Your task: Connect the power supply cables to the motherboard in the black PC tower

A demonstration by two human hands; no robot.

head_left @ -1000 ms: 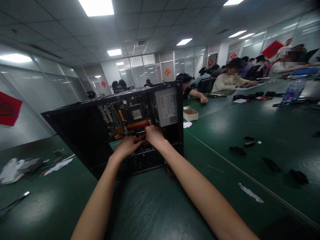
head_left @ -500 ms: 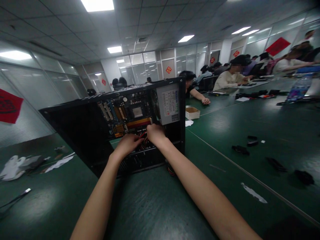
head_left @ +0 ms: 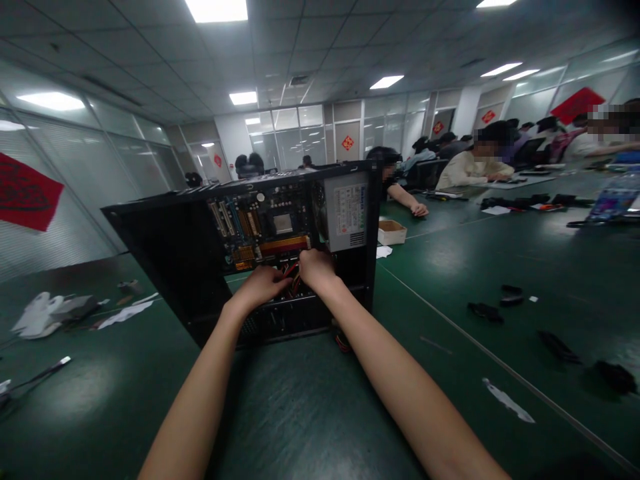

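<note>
An open black computer case [head_left: 165, 260] stands on the green table [head_left: 300, 400], its inside facing me. In it show a motherboard [head_left: 283, 224] with colored slots and, at the upper right, a grey power supply [head_left: 349, 212]. Red, yellow and black cables [head_left: 291, 272] run below the board, between my hands. My left hand [head_left: 261, 287] is closed at the left side of these cables, with thumb and fingers near them. My right hand [head_left: 318, 270] is curled closed just to their right. The fingertips of both are partly hidden, and what they pinch is too small to tell.
Behind the case at right are a small open box [head_left: 391, 232] and a person's forearm [head_left: 407, 199] on the table. Black parts [head_left: 485, 311] and a white strip [head_left: 507, 400] lie at right. White plastic bags [head_left: 40, 315] lie at left. Other people sit further back.
The whole view has shifted slightly, so the case and background appear a little further right. Both hands stay at the cables, with only slight movement.
</note>
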